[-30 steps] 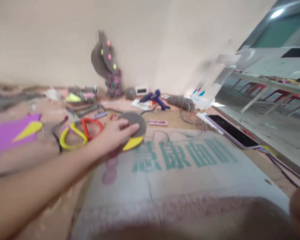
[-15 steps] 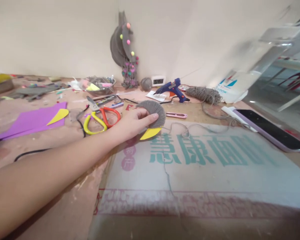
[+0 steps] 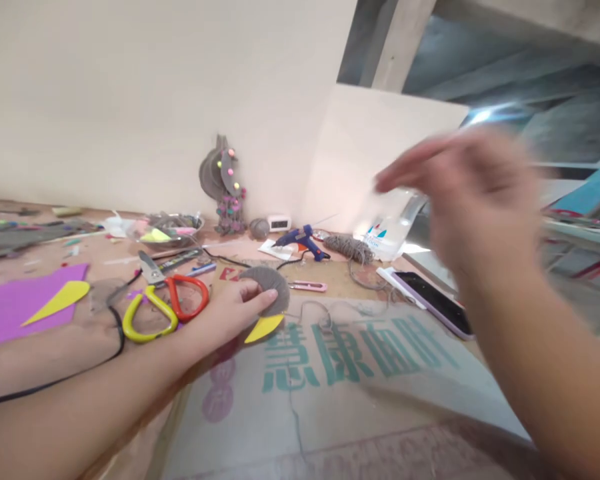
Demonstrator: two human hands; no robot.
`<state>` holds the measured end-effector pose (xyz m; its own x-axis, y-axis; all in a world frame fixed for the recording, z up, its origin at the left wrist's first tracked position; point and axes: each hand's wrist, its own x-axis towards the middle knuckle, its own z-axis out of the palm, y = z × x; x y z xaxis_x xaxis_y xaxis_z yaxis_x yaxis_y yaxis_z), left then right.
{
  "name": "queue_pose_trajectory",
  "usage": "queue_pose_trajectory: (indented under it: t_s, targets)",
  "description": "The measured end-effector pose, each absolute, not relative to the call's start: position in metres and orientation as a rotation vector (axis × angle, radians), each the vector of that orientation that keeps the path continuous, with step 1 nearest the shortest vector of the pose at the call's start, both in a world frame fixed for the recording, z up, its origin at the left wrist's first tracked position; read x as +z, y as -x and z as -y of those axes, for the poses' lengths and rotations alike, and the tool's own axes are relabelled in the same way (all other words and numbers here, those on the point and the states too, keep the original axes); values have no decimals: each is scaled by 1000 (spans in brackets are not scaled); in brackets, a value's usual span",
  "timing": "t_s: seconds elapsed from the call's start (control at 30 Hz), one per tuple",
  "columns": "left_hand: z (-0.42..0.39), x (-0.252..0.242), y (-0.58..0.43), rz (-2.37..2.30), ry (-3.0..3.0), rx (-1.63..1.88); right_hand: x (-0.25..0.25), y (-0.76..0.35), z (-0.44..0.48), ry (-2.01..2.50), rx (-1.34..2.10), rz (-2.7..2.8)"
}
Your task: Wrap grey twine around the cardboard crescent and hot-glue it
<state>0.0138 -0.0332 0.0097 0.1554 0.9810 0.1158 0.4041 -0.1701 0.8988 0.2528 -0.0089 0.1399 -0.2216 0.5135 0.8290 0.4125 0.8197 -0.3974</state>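
Observation:
My left hand (image 3: pixel 233 313) reaches forward across the table and pinches a round grey disc wound with twine (image 3: pixel 269 288), thumb on top. A yellow foam leaf shape (image 3: pixel 263 328) lies just under the disc on a flattened cardboard sheet with green print (image 3: pixel 360 360). My right hand (image 3: pixel 473 197) is raised in the air at the right, blurred by motion, fingers pointing left; nothing shows clearly in it. Twine (image 3: pixel 330 310) trails from the disc towards a loose bundle of twine (image 3: pixel 349 248).
Scissors with a red and a yellow handle (image 3: pixel 165 303) lie left of the disc. A purple foam sheet (image 3: pixel 15 307) carries another yellow leaf (image 3: pixel 57 301). A blue glue gun (image 3: pixel 300 240), a pink cutter (image 3: pixel 307 287), a phone (image 3: pixel 433 303) and a bowl of scraps (image 3: pixel 165 230) lie around.
My right hand has come up into view at the right, blurred. The camera has tilted upward. My left hand stays on the grey disc.

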Motion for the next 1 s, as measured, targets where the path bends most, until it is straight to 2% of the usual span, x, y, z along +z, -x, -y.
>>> queue_pose_trajectory:
  t_s: [0.2, 0.4, 0.67, 1.0]
  targets:
    - [31, 7, -13, -1370, -1724, 998, 71, -253, -79, 1416, 152, 2070]
    - [31, 6, -13, -1327, -1655, 990, 27, -247, -121, 1513, 239, 2140]
    - [31, 8, -12, -1352, -1709, 965, 15, -230, -135, 1530, 262, 2068]
    - [34, 15, -11, -1407, -1732, 954, 43, -241, -82, 1492, 494, 1904]
